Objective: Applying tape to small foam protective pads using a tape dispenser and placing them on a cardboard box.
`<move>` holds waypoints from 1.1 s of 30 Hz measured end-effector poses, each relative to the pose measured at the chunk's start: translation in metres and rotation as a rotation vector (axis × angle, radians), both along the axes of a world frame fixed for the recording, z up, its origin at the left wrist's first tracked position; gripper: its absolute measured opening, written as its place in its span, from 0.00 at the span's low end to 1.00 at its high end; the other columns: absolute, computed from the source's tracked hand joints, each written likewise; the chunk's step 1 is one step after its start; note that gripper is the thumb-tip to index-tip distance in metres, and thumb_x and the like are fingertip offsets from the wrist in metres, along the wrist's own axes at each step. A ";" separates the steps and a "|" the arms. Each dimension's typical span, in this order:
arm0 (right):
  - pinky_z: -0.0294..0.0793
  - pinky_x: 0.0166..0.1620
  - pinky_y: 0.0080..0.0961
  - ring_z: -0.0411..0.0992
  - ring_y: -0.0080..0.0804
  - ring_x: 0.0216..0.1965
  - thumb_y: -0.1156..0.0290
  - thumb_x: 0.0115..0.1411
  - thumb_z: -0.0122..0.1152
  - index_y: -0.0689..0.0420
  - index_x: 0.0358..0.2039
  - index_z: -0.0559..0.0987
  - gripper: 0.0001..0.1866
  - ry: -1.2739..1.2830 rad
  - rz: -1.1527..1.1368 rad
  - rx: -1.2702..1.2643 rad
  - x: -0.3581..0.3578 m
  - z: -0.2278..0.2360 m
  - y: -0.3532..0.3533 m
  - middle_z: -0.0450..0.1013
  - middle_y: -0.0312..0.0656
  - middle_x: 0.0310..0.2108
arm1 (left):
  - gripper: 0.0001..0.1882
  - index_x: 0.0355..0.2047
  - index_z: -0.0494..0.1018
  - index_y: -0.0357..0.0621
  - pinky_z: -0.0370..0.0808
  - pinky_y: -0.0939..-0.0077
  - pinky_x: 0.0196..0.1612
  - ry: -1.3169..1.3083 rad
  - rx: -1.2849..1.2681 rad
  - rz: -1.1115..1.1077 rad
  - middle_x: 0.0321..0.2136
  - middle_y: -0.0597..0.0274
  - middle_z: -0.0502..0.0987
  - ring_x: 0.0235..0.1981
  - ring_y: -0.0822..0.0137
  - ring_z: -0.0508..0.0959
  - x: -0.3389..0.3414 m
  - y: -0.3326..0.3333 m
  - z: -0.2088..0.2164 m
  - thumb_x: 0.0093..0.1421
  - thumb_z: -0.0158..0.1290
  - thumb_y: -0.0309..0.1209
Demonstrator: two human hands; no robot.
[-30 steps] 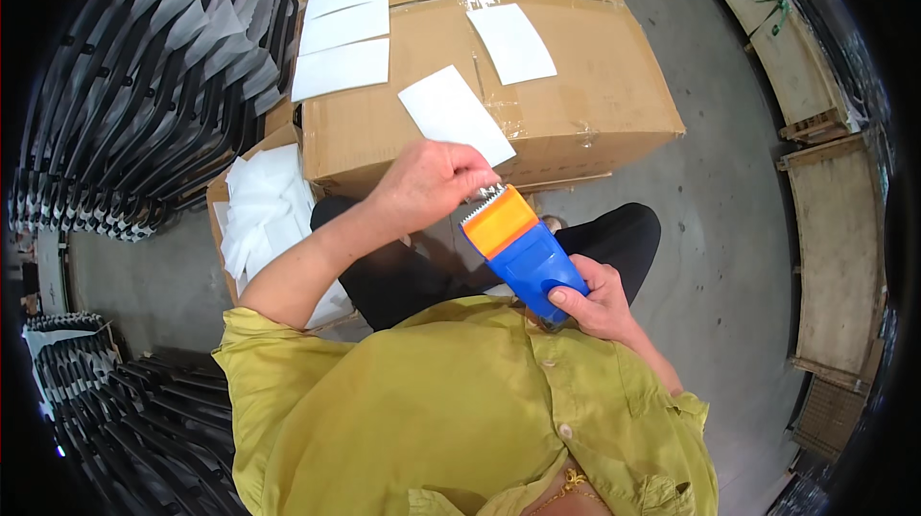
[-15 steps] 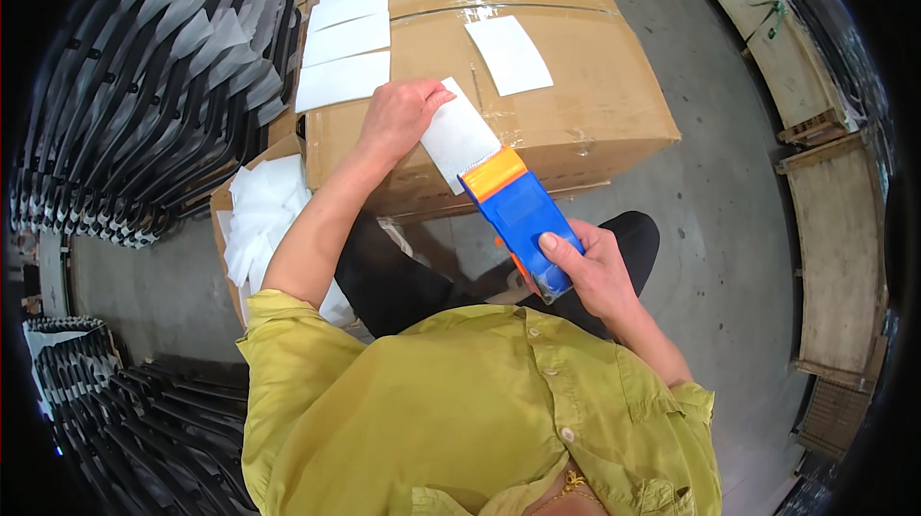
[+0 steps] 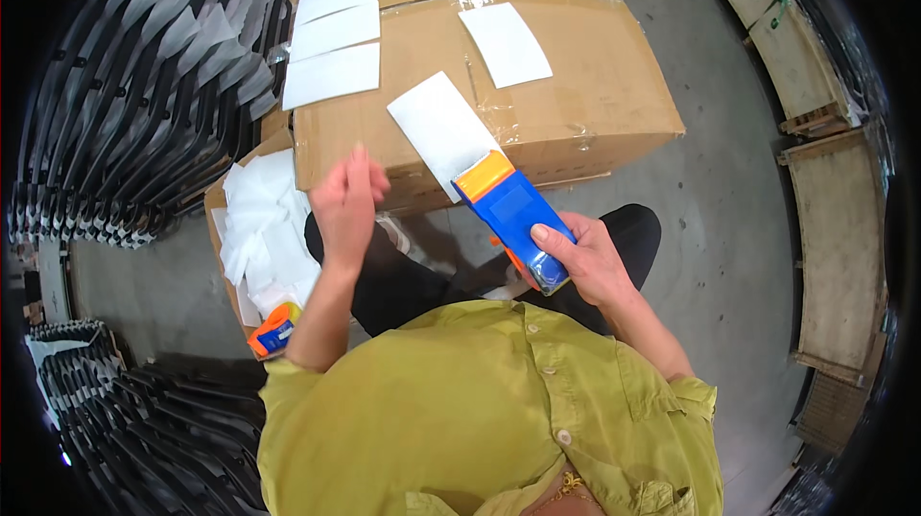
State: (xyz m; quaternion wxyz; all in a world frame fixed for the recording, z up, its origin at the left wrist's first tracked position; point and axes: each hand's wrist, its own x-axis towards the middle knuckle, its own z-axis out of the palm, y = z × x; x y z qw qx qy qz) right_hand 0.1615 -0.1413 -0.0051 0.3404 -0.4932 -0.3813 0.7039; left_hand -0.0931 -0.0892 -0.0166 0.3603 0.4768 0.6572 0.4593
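Observation:
My right hand (image 3: pixel 583 252) is wrapped round a flat blue pack (image 3: pixel 523 219) with an orange end, its thumb on top; I cannot make out its exact kind. A white sheet or sleeve (image 3: pixel 443 128) meets the orange end and reaches over the near edge of the large carton (image 3: pixel 614 99). My left hand (image 3: pixel 350 195) is off the sheet, somewhat blurred, with loosely parted fingers and nothing seen in them. It hangs in front of the carton's near left corner. Another white sheet (image 3: pixel 506 44) lies on the carton to the right.
Several white sheets (image 3: pixel 331 75) overlap along the carton's left side. At the left a smaller box holds crumpled white sheets (image 3: pixel 264 219) and an orange-and-blue item (image 3: pixel 276 329). Black bent frames (image 3: pixel 144 84) are stacked at far left. Wooden crates (image 3: pixel 835 257) line the right.
My left hand has let go of the white sheet and drawn back left and nearer to me. The orange-and-blue item beside my left forearm has come into sight. My right hand keeps its hold.

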 end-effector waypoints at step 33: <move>0.64 0.28 0.15 0.64 0.17 0.23 0.58 0.53 0.57 0.65 0.29 0.73 0.19 0.031 -0.022 -0.032 0.026 -0.003 -0.051 0.70 0.36 0.23 | 0.12 0.37 0.70 0.39 0.76 0.74 0.27 -0.478 0.175 -0.345 0.31 0.60 0.75 0.30 0.65 0.77 0.063 -0.012 0.006 0.55 0.51 0.33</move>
